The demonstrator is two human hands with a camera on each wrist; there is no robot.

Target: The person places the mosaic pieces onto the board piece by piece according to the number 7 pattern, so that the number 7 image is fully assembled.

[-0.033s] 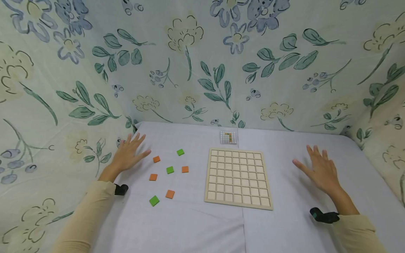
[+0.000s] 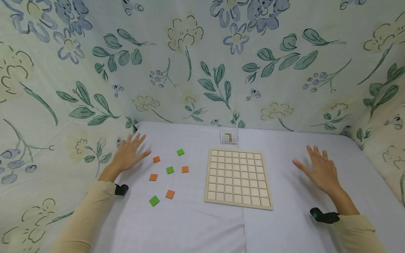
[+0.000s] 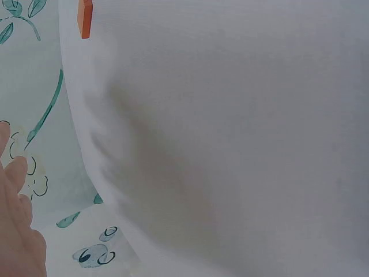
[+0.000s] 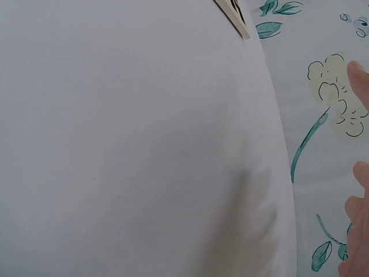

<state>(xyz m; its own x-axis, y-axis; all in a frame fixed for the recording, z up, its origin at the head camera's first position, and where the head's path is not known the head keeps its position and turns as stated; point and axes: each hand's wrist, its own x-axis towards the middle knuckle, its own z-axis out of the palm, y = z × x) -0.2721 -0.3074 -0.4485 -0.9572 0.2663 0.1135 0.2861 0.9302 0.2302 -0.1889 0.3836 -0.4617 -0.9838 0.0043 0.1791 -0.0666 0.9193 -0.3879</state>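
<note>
My left hand [image 2: 128, 154] hovers with spread fingers over the left side of the table, holding nothing. Close to its thumb lies an orange square tile [image 2: 156, 159]; several orange tiles and three green tiles, one a green tile [image 2: 170, 170], are scattered to its right. A wooden grid board [image 2: 238, 178] with bare square cells lies right of the tiles. On the other side of the board, my right hand [image 2: 321, 170] is raised with fingers apart and holds nothing. Only part of each hand shows at the edge of its wrist view.
Behind the board lies a small card [image 2: 228, 137] with a printed grid and a few coloured squares. A white cloth [image 2: 190, 228] with creases covers the table. Floral fabric [image 2: 202, 70] hangs at the back and both sides. A black wrist device [image 2: 324, 215] sits on each arm.
</note>
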